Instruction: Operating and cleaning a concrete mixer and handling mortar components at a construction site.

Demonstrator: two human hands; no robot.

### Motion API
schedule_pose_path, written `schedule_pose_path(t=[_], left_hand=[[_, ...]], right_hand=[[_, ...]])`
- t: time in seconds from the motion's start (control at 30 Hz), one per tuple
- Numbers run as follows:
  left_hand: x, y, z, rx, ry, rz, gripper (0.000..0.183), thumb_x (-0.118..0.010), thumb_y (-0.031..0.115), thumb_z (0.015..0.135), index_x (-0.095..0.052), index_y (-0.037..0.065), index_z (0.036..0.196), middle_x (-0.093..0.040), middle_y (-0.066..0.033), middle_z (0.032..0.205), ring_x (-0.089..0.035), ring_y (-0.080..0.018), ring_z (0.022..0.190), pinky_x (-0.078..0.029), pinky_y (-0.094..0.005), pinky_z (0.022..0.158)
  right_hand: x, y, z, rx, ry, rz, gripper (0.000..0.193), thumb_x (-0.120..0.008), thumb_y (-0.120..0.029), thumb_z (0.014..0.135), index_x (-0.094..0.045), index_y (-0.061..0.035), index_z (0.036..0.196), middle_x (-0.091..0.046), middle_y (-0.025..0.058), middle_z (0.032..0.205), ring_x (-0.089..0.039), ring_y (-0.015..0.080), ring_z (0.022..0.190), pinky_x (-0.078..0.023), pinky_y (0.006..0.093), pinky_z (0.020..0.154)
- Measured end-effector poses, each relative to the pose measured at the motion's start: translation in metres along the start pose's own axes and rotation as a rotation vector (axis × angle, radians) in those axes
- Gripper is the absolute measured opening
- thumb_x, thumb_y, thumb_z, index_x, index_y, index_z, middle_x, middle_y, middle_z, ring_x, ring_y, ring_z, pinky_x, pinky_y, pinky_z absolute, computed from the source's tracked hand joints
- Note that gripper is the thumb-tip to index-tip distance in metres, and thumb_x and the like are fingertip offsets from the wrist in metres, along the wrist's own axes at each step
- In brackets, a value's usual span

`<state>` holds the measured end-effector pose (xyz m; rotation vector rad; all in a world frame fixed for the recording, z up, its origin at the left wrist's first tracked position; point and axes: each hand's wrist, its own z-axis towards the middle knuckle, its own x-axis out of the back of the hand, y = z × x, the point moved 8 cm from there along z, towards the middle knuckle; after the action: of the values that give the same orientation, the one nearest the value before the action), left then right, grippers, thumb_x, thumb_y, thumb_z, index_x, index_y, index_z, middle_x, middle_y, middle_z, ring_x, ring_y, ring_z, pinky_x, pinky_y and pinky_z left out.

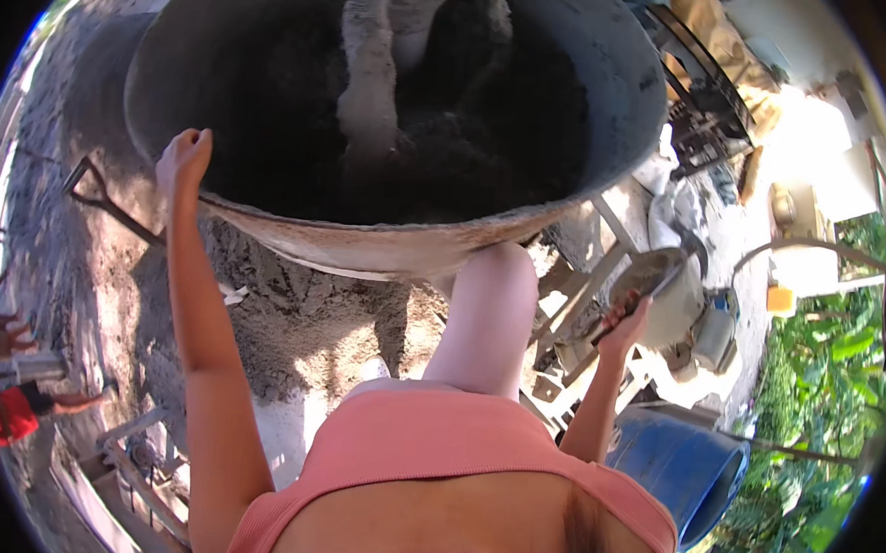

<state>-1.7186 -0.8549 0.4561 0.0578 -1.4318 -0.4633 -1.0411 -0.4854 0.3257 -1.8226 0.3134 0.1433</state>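
Note:
A big round mixing drum (385,235) with a rusty, grey-crusted rim fills the upper middle. Inside it, a cement-caked mixer arm (371,62) stands over dark material that is hard to make out in shadow. My left hand (185,159) is closed on the drum's near left rim. On the right, away from the drum, my right hand (625,328) is wrapped round a thin dark tool (661,278); its exact kind does not show. Beyond that hand is a grey, cement-stained bucket (674,307). My raised leg (481,319) meets the drum's underside.
A shovel handle (92,193) sticks up at the left. A blue barrel (668,469) lies at the lower right, near a metal frame (588,274). A dark slatted metal wheel (708,90) stands right of the drum. Other people (15,414) are at the far left.

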Motion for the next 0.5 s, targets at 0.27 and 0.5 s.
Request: schedule_pose_path(t=[0.27,0.5], left_hand=[[0.017,0.013,-0.027,-0.015,0.269,-0.170,0.027,-0.049,0.025,0.070,-0.067,0.005,0.070,-0.064,-0.0179,0.076,-0.064,-0.0336,0.074,-0.049,-0.0442,0.069],[0.033,0.001,-0.041,0.013,0.338,-0.358,0.021,-0.055,0.020,0.068,-0.066,0.003,0.066,-0.063,-0.0170,0.070,-0.063,-0.0311,0.073,-0.044,-0.0415,0.075]], right_hand=[[-0.019,0.056,0.094,0.005,-0.135,0.115,0.045,-0.040,-0.052,0.087,-0.046,-0.0120,0.068,-0.040,-0.0003,0.052,-0.039,0.0127,0.047,-0.031,0.0284,0.047],[-0.238,0.141,0.055,-0.106,-0.445,0.127,0.043,-0.041,-0.049,0.087,-0.044,-0.0114,0.068,-0.039,-0.0004,0.052,-0.038,0.0128,0.047,-0.031,0.0281,0.047]])
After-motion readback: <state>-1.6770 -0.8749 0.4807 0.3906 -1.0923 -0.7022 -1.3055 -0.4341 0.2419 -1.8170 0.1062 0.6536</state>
